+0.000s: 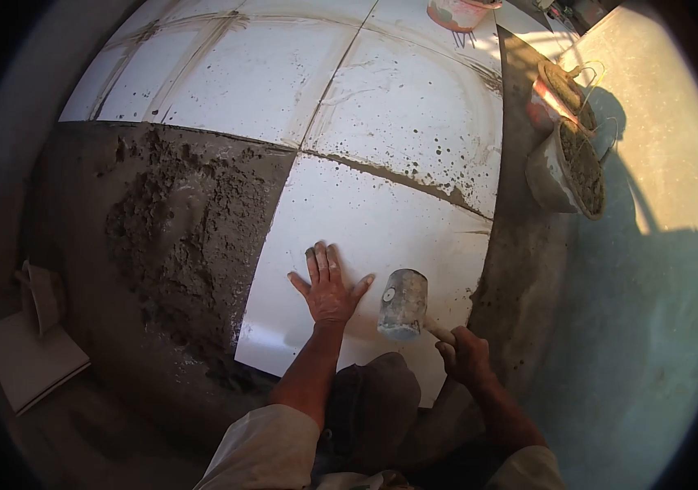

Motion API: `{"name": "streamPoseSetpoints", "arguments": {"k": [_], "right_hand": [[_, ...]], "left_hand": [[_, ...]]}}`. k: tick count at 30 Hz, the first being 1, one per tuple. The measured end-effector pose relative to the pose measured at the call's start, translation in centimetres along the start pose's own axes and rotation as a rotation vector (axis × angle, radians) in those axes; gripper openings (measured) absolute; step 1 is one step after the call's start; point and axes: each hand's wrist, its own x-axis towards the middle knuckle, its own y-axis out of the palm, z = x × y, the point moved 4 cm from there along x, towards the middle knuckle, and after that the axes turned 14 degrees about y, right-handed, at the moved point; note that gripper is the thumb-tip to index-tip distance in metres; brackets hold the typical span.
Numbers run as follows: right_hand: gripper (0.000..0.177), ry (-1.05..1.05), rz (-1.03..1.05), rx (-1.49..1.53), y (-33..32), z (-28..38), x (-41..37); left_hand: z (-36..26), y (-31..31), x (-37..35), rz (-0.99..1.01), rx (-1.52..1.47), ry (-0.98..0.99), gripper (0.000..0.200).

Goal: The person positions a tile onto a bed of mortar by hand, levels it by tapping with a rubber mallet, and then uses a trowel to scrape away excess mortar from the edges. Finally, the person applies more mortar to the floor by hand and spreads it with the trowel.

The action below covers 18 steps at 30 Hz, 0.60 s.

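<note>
My left hand (pixel 330 287) lies flat with fingers spread on a large white floor tile (pixel 398 220). The fingers of my right hand (pixel 466 356) are wrapped round the handle of a rubber mallet (pixel 403 305). Its grey, worn head overlaps the tile to the right of my left hand. A strip of mortar shows in the joint between this tile and the row of tiles (pixel 414 106) beyond it. Rough wet mortar (pixel 202 212) spreads along the tile's left edge.
Two buckets of mortar, a red one (pixel 541 106) and a grey one (pixel 551 171), stand by the right wall (pixel 643 327). Another bucket (pixel 457 15) sits on the far tiles. At the left lie a stack of square pieces (pixel 37 359) and a boxy object (pixel 42 298).
</note>
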Motion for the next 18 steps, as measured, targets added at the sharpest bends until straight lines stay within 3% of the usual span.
{"name": "streamPoseSetpoints", "arguments": {"k": [2,5,9,14,16,18], "right_hand": [[0.036,-0.026,0.007,-0.004,1.7,-0.1,1.2],[0.037,0.148,0.075,-0.186,4.7,-1.7,2.4],[0.038,0.109,0.119,0.05,4.0,1.6,1.6],[0.038,-0.01,-0.013,0.346,2.2,5.1,1.7],[0.04,0.046,-0.083,0.523,3.6,4.5,2.0],[0.039,0.419,0.062,0.118,10.4,-0.4,3.6]], "left_hand": [[0.2,-0.1,0.1,0.012,0.012,-0.002,0.103],[0.1,-0.3,-0.1,0.049,0.011,-0.012,0.104],[0.3,0.3,-0.9,0.145,0.096,-0.009,0.105],[-0.1,-0.1,0.1,0.047,0.013,-0.009,0.103],[0.0,-0.3,0.0,0.006,-0.023,-0.01,0.103],[-0.3,-0.3,-0.1,0.001,-0.02,0.009,0.103]]}}
